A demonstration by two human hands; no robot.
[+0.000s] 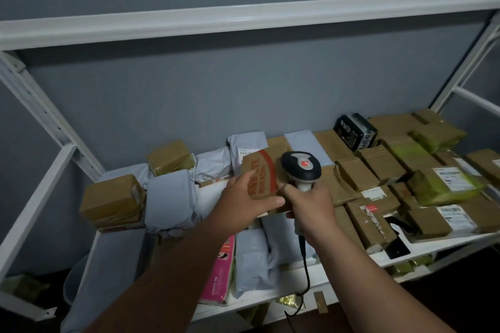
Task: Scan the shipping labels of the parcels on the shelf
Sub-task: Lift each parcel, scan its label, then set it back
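My left hand (pixel 244 197) grips a brown cardboard parcel with red printing (pixel 261 173), lifted above the middle of the white shelf (pixel 443 244). Beside it my right hand (pixel 311 204) holds the handle of a black and white barcode scanner (pixel 301 167), whose head sits right against the parcel's right side. The scanner's black cable (pixel 305 273) hangs down past the shelf's front edge. No shipping label shows on the side of the held parcel that faces me.
Several brown boxes (pixel 376 167) fill the shelf's right half, some with white labels (pixel 450 178). Grey mailer bags (pixel 170 200) and a pink box (pixel 219 276) lie at left and front. A black box (pixel 354 131) stands at the back. Another shelf board (pixel 243 23) runs overhead.
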